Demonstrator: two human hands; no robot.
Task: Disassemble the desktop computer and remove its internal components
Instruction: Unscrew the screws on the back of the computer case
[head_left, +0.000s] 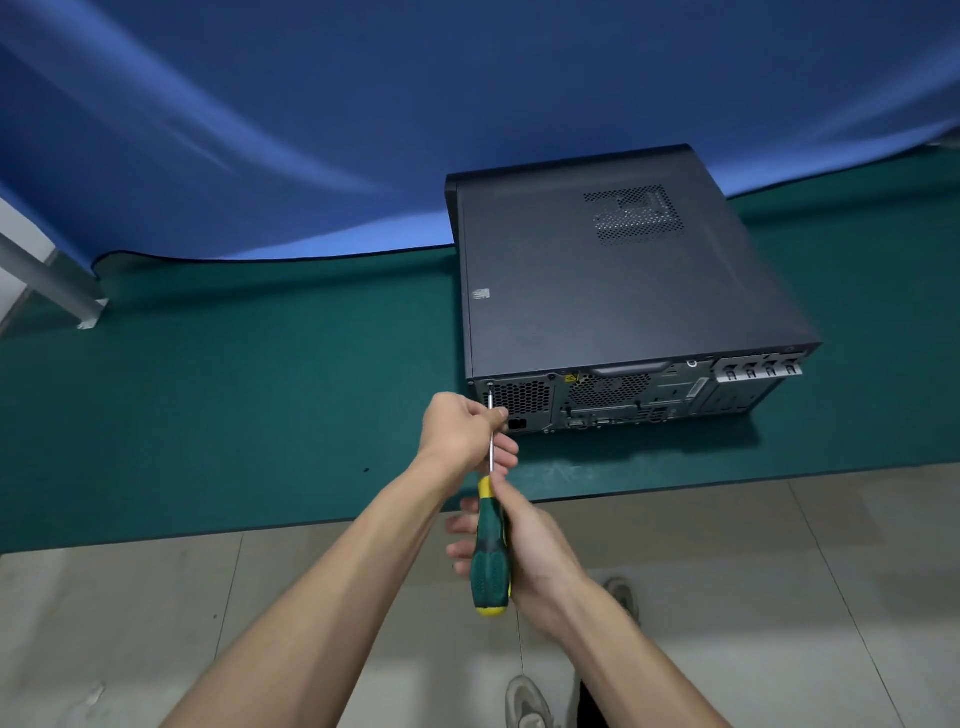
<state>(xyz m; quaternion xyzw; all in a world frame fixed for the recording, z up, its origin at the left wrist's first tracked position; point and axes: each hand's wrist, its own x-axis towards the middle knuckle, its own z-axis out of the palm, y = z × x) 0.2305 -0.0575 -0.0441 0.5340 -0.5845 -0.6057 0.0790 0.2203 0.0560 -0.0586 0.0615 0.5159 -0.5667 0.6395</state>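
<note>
A black desktop computer case (613, 270) lies on its side on the green table mat (234, 405), its rear panel with fan grilles facing me. A screwdriver (490, 545) with a green and yellow handle points at a screw (490, 385) in the rear panel's upper left corner. My right hand (524, 551) grips the handle. My left hand (465, 431) pinches the metal shaft close to the tip. The side cover sits closed on the case.
A blue cloth (363, 104) hangs behind the table and drapes onto its back edge. A grey metal post (47, 275) stands at the far left. The table's front edge runs just under my hands; tiled floor and my shoes (530, 701) lie below.
</note>
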